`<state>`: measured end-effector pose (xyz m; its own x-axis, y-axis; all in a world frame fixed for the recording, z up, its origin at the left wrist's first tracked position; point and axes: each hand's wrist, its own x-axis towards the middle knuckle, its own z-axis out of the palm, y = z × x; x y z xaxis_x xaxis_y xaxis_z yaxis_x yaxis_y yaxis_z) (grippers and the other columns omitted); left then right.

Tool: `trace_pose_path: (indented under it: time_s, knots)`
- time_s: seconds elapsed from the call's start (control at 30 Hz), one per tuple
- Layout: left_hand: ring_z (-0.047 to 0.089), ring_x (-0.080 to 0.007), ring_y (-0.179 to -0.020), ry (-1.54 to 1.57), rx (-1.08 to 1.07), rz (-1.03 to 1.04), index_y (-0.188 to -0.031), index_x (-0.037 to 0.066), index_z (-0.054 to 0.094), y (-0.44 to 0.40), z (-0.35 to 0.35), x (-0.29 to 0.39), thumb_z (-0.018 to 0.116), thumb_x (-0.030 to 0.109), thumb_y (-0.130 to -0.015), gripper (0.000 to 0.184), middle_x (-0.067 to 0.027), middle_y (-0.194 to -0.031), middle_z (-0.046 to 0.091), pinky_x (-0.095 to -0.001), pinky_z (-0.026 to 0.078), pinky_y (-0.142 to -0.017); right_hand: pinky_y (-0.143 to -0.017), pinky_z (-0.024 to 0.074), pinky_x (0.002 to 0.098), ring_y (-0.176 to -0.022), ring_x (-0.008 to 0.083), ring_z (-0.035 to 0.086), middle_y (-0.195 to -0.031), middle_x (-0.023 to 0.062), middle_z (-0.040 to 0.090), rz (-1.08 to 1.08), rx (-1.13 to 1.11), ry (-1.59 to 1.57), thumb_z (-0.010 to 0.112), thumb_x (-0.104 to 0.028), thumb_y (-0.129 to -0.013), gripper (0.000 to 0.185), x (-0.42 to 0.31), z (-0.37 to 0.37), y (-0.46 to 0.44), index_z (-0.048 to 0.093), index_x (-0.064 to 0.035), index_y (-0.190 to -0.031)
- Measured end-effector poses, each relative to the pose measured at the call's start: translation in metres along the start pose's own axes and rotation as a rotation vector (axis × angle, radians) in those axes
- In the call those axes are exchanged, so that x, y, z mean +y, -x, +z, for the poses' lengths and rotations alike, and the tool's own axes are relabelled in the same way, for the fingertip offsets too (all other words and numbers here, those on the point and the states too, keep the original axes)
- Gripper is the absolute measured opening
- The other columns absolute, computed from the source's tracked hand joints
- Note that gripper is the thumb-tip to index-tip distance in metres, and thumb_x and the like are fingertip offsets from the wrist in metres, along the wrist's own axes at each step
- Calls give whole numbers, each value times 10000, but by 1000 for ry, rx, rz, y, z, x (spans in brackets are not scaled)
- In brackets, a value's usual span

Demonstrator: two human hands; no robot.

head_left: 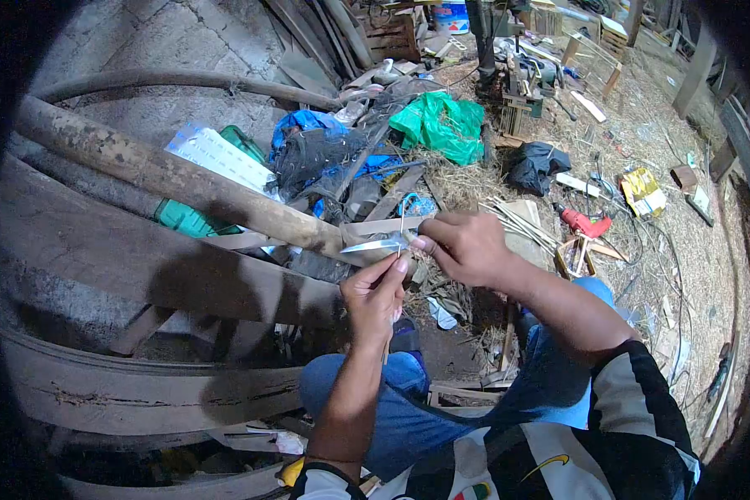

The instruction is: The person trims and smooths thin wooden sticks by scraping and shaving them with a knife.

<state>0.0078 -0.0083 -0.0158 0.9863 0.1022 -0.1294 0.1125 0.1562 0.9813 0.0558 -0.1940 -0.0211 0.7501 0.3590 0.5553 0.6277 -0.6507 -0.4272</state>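
Observation:
My left hand pinches a thin wooden stick that stands nearly upright, its lower end running down past my wrist. My right hand is closed around a knife, whose handle is mostly hidden in my fingers. The shiny knife blade points left and crosses the stick just above my left fingertips. Both hands are close together over my lap, in front of a wooden pole.
Wooden rails run along the left. Ahead lie a green plastic bag, a black bag and blue plastic. On the right, a red power drill lies near a small wooden frame and thin sticks on the straw-strewn ground.

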Motion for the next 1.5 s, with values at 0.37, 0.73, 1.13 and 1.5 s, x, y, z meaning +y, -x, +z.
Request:
trace_pose_path:
  time_s: [0.37, 0.73, 1.13, 1.5]
  knots:
    - [414, -46, -378, 62, -13, 0, -1011, -17, 740, -3, -3, -1, 748, 130, -894, 189, 8, -540, 540, -212, 289, -356, -504, 457, 446, -608, 329, 623, -700, 93, 610, 101, 1, 67, 608, -339, -944, 240, 15, -3, -8, 658, -119, -862]
    - [389, -54, -338, 41, -15, -4, -1013, -31, 726, -4, -5, -11, 747, 89, -877, 183, -12, -552, 556, -222, 282, -319, -556, 507, 477, -690, 351, 669, -785, 115, 673, 110, -32, -19, 580, -416, -945, 286, 13, 5, -4, 686, -151, -925]
    - [429, -39, -402, -41, 13, 29, -1020, -31, 732, -1, -1, -3, 751, 120, -888, 202, 7, -559, 560, -212, 290, -365, -550, 476, 490, -649, 366, 636, -717, 126, 630, 100, 73, -82, 570, -380, -959, 298, 10, -3, -6, 645, -110, -859]
    - [442, -33, -408, -2, 16, 69, -1021, -21, 741, -2, 2, -7, 765, 106, -877, 193, 7, -575, 581, -214, 290, -370, -494, 489, 470, -593, 333, 647, -718, 79, 646, 86, 12, 40, 578, -385, -955, 267, 4, -2, -4, 660, -148, -864]
